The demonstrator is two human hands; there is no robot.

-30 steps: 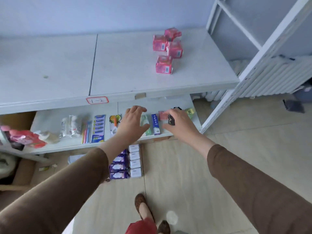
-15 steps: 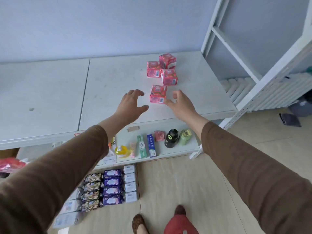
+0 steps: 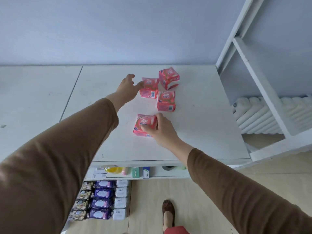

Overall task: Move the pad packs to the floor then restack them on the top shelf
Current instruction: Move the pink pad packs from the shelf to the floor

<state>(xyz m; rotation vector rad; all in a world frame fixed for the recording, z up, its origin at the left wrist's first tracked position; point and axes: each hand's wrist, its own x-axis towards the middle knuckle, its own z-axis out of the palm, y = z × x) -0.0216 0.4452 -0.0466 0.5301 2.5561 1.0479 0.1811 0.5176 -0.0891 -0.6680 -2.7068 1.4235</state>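
On top shelf (image 3: 194, 129), four pad packs (image 3: 166, 100): right hand (image 3: 160, 130) grips one, open left hand (image 3: 126, 87) touches another.

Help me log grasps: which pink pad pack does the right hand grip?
The nearest pack, alone at the front; right hand curls round it.

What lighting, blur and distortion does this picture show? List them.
Head view: soft, even daylight, no glare on the white top shelf; faint shadows beside the pink plastic pad packs; wide-angle bending of the white shelf frame; brown sleeves loom large; pack print slightly blurred.
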